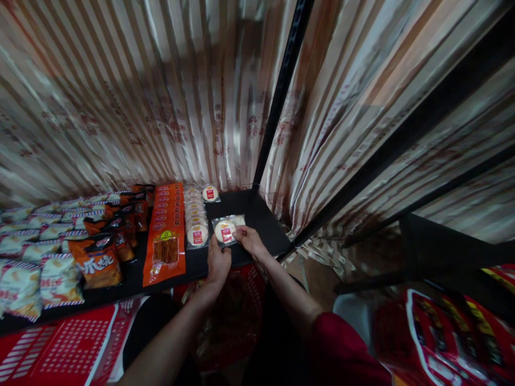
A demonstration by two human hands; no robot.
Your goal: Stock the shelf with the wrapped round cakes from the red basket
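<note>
Round white packets with red labels lie on a black shelf (245,199). My right hand (250,239) pinches the right side of a round packet (225,231), under which part of another packet shows. My left hand (219,262) touches the near left edge of the same packet, its fingers pointing forward; whether they grip it is unclear. To the left runs an overlapping row of round packets (197,234), and a single packet (210,193) lies behind, near the curtain.
Orange strip packs (164,236), orange-black bags (98,260) and white snack bags (60,279) fill the shelf's left. Red baskets (72,343) stand below. A black post (277,102) rises at the back corner; red packages (438,338) lie lower right.
</note>
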